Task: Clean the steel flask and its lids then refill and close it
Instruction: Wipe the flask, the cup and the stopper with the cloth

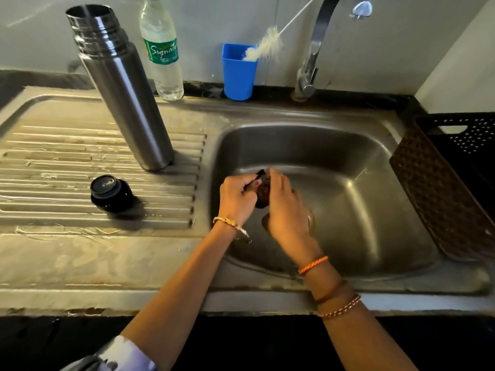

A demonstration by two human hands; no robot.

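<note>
We see a brushed steel flask (120,87), a dull, scuffed metal sink (348,188), a glossy black plastic lid (111,192), a clear plastic bottle (163,49) and a smooth blue plastic cup (238,73).

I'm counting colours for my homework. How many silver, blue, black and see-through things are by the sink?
Silver: 2, flask and tap
Blue: 1, cup
Black: 2, lid and basket
See-through: 1, bottle
Total: 6
</note>
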